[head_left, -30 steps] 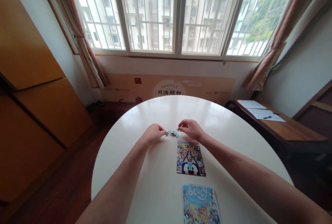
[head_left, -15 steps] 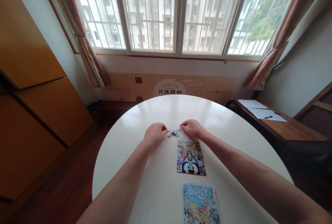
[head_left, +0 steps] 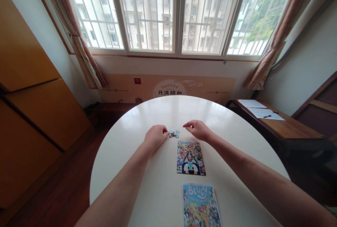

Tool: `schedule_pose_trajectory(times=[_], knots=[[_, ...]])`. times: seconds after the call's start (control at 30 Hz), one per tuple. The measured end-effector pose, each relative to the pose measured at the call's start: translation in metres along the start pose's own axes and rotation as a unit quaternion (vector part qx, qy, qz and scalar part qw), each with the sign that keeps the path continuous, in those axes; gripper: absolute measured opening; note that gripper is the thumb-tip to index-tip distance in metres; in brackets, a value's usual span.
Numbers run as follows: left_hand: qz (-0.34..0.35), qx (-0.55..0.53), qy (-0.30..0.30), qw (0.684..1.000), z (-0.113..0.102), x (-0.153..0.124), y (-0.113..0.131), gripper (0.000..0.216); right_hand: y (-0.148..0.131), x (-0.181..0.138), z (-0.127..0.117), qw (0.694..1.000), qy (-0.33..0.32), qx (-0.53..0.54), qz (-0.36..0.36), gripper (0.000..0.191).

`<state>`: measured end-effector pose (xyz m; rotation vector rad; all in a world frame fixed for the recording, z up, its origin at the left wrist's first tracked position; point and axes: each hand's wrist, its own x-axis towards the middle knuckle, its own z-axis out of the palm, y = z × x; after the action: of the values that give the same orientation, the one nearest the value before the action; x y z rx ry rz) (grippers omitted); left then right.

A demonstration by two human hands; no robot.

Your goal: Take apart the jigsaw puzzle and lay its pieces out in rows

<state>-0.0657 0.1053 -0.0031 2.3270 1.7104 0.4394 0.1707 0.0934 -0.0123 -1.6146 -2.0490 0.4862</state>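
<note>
A small pile of light-blue jigsaw puzzle pieces (head_left: 174,134) lies on the white round table (head_left: 118,149). My left hand (head_left: 156,137) rests at the left side of the pile, its fingers pinched together on a puzzle piece at the edge. To the right, my right hand (head_left: 198,129) hovers just apart from the pieces, fingers stretched toward them and nothing visible in them. Below the pile is a mostly assembled puzzle (head_left: 191,158) with a blue cartoon dog's face; its top edge is uneven.
Nearer to me lies a printed Bluey picture sheet (head_left: 201,206) in a shiny cover. At right, a wooden side table (head_left: 297,127) holds papers (head_left: 265,113) and a dark pen. A barred window and curtains (head_left: 86,58) stand beyond the table.
My right hand has come away from the puzzle pieces, leaving a gap. The loose piece it touched now sits with the pile. The view has shifted slightly.
</note>
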Motion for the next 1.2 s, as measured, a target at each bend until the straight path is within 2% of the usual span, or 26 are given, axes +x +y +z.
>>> schedule_pose_trajectory(times=[0.13, 0.2, 0.3, 0.5, 0.67, 0.83, 0.93, 1.1, 1.2], knots=[[0.092, -0.014, 0.047, 0.995, 0.001, 0.001, 0.001, 0.013, 0.017, -0.033, -0.023, 0.999, -0.029, -0.011, 0.028, 0.026], [0.139, -0.019, 0.060, 0.988, 0.003, 0.001, 0.002, 0.014, 0.022, -0.046, -0.028, 0.998, -0.051, -0.014, 0.037, 0.024], [0.168, -0.017, 0.065, 0.984, 0.008, 0.002, 0.000, 0.017, 0.021, -0.059, -0.028, 0.997, -0.068, -0.018, 0.032, 0.026], [0.153, -0.016, 0.059, 0.986, 0.022, 0.009, -0.011, 0.021, 0.007, -0.072, -0.024, 0.995, -0.084, -0.040, -0.020, 0.035], [0.144, -0.027, 0.061, 0.987, 0.026, 0.012, -0.015, 0.021, 0.010, -0.074, -0.024, 0.995, -0.088, -0.048, -0.023, 0.041], [0.160, -0.026, 0.065, 0.985, 0.010, -0.002, 0.008, 0.026, 0.021, -0.071, -0.027, 0.995, -0.073, -0.061, -0.022, 0.040], [0.161, -0.018, 0.010, 0.987, 0.002, -0.014, 0.027, 0.020, 0.024, -0.071, -0.027, 0.995, -0.060, -0.076, -0.014, 0.033], [0.148, 0.020, -0.022, 0.989, 0.001, -0.021, 0.040, 0.021, 0.023, -0.071, -0.021, 0.995, -0.026, -0.097, -0.001, 0.030], [0.146, 0.026, -0.022, 0.989, 0.006, -0.021, 0.041, 0.024, 0.020, -0.072, -0.016, 0.995, 0.002, -0.094, -0.033, 0.036]])
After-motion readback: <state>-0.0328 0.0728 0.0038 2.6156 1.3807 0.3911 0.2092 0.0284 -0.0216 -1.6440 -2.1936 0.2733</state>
